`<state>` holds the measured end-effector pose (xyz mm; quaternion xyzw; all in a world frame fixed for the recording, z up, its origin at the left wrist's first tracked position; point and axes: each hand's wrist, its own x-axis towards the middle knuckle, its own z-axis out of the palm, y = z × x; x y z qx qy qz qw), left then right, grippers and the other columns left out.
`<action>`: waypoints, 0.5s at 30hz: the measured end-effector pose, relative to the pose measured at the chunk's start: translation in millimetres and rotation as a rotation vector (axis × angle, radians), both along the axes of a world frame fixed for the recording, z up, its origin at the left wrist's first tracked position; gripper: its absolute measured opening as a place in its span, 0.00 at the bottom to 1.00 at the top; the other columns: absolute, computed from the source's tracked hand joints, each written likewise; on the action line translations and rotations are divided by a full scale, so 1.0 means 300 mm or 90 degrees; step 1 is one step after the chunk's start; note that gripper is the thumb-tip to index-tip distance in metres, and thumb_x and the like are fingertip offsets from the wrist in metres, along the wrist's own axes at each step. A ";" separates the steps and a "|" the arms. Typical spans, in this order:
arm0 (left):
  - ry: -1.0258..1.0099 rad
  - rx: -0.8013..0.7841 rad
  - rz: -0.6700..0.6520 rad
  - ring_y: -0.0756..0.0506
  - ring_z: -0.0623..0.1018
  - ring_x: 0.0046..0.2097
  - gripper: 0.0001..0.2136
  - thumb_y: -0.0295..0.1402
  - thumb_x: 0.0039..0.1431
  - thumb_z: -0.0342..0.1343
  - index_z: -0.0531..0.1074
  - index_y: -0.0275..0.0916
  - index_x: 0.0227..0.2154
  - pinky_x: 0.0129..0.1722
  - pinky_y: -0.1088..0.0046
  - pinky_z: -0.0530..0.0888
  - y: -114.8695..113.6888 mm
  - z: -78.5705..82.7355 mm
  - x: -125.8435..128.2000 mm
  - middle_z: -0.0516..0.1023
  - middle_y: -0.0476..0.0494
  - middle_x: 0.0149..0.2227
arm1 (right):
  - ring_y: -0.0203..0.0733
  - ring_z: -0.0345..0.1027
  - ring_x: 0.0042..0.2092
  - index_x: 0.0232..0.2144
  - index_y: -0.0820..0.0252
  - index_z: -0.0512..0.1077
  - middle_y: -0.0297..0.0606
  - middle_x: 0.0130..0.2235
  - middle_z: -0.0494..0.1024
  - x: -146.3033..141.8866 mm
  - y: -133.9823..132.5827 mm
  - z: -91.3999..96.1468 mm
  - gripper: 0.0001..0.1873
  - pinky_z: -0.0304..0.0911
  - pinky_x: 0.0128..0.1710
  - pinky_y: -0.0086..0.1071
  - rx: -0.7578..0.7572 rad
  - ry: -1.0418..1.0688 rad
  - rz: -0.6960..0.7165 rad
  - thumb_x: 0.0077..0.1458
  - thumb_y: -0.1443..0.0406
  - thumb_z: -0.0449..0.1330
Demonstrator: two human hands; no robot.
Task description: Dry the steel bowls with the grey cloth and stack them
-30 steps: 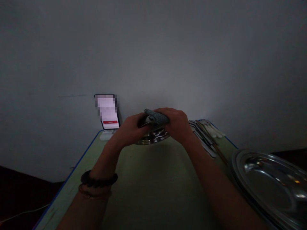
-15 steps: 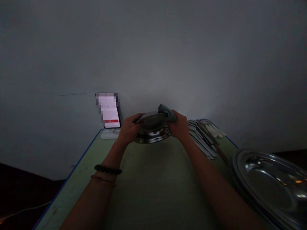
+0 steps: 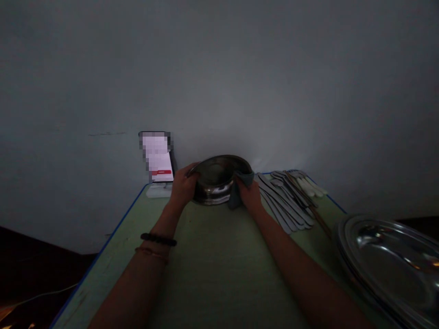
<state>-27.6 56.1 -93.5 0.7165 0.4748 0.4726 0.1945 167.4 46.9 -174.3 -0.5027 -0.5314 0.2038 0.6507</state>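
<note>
A shiny metal bowl [image 3: 213, 193] is held up above the far part of the table, its opening tilted toward me. My left hand [image 3: 184, 185] grips its left rim, thumb over the edge. On the right side, my right hand [image 3: 249, 194] presses a grey-green cloth [image 3: 236, 195] against the bowl's rim, and part of the cloth hangs down outside the wall. The fingertips of both hands are partly hidden by the bowl and the cloth.
A lit phone [image 3: 159, 157] leans on the wall in a white stand [image 3: 158, 190]. Several metal utensils [image 3: 284, 205] and a brown stick [image 3: 320, 221] lie to the right. Large metal trays [image 3: 387, 260] are stacked at the near right. The green table [image 3: 206, 274] has blue edging.
My right hand has moved slightly left and lower along the rim. The cloth now drapes down outside the bowl instead of sticking up, and the bowl's inside shows more.
</note>
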 end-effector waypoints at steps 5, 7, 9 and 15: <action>-0.012 0.006 0.042 0.42 0.72 0.34 0.10 0.38 0.44 0.46 0.70 0.41 0.20 0.33 0.68 0.70 0.002 -0.026 0.017 0.71 0.48 0.23 | 0.44 0.72 0.32 0.23 0.58 0.75 0.36 0.24 0.78 0.006 0.009 -0.017 0.16 0.66 0.34 0.35 -0.023 0.024 -0.002 0.49 0.52 0.58; -0.014 0.006 0.062 0.43 0.69 0.31 0.08 0.38 0.43 0.46 0.66 0.42 0.18 0.30 0.69 0.67 0.006 -0.038 0.018 0.68 0.49 0.21 | 0.43 0.71 0.31 0.23 0.59 0.75 0.36 0.24 0.78 0.009 0.013 -0.024 0.17 0.65 0.33 0.34 -0.032 0.030 -0.006 0.49 0.52 0.59; -0.013 0.005 0.080 0.45 0.66 0.29 0.08 0.38 0.43 0.46 0.61 0.42 0.16 0.28 0.70 0.65 0.010 -0.047 0.018 0.63 0.50 0.19 | 0.43 0.71 0.31 0.23 0.60 0.75 0.37 0.24 0.78 0.010 0.015 -0.028 0.17 0.65 0.32 0.34 -0.042 0.035 -0.006 0.48 0.52 0.59; -0.005 0.002 0.092 0.46 0.64 0.27 0.08 0.37 0.44 0.45 0.58 0.43 0.15 0.27 0.70 0.63 0.009 -0.058 0.019 0.61 0.51 0.19 | 0.46 0.74 0.34 0.26 0.60 0.76 0.40 0.28 0.80 0.010 0.014 -0.029 0.17 0.66 0.35 0.36 -0.060 0.051 -0.004 0.48 0.52 0.59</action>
